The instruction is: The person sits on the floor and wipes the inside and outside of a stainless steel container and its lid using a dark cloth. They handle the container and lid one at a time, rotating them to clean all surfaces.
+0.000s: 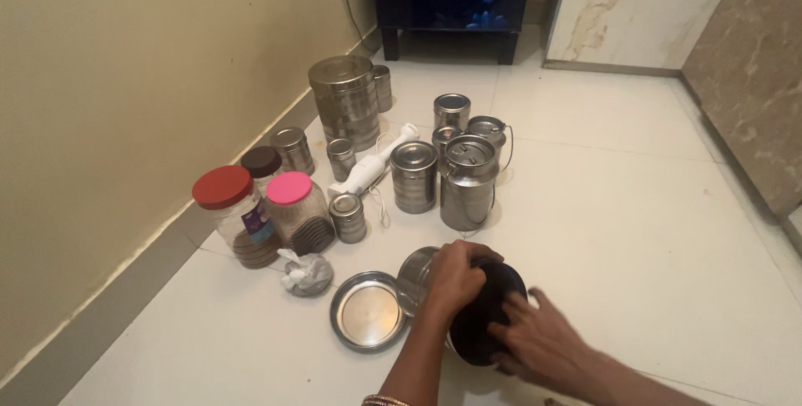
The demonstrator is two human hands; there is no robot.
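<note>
My left hand [455, 276] grips the rim of an open steel canister [416, 274] that lies tilted on the white floor. My right hand [535, 339] presses against a dark round thing [494, 306], which may be a bag or the canister's dark mouth; I cannot tell which. Its fingers are spread over that dark surface. A round steel lid [368, 321] lies flat on the floor just left of the canister.
Several steel canisters [415, 176] and a steel milk can [469, 182] stand ahead, with a big steel drum [345, 101] behind. Plastic jars with red [238, 218], pink [299, 212] and brown [261, 164] lids line the left wall. A white hand blender [372, 168] and small knotted bag [306, 274] lie nearby.
</note>
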